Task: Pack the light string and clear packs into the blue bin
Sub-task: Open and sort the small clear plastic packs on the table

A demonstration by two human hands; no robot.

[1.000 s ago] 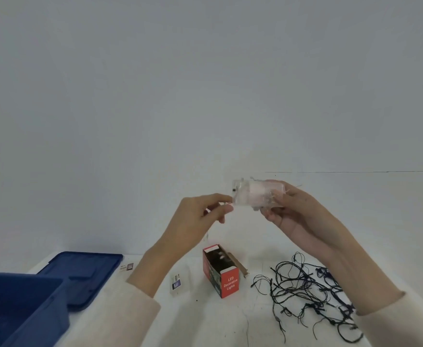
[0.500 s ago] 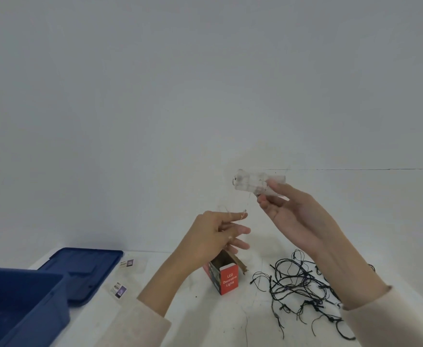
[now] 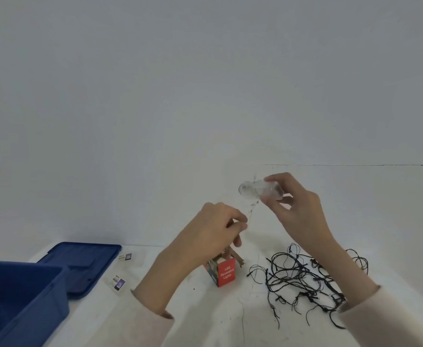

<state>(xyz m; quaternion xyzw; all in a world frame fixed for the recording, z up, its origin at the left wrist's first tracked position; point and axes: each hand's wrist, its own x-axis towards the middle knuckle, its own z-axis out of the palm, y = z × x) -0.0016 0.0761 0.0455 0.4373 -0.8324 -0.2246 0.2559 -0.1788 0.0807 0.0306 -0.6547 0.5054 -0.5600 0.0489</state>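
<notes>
One clear rounded pack point(image 3: 258, 190), fine wire point(image 3: 253, 207); tangled string point(image 3: 303, 274)

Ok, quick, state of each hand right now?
Left hand: closed, pinching the thin wire that hangs from the clear pack.
Right hand: closed, holding that clear pack.

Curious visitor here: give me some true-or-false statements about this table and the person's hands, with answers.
1. The right hand holds a clear case. True.
2. The black light string lies in the blue bin. False: it lies tangled on the table.
3. The blue lid covers the bin. False: it lies beside the bin.
4. The red box reads "LED Decorative Lights". True.
5. The left hand pinches a thin wire. True.
</notes>
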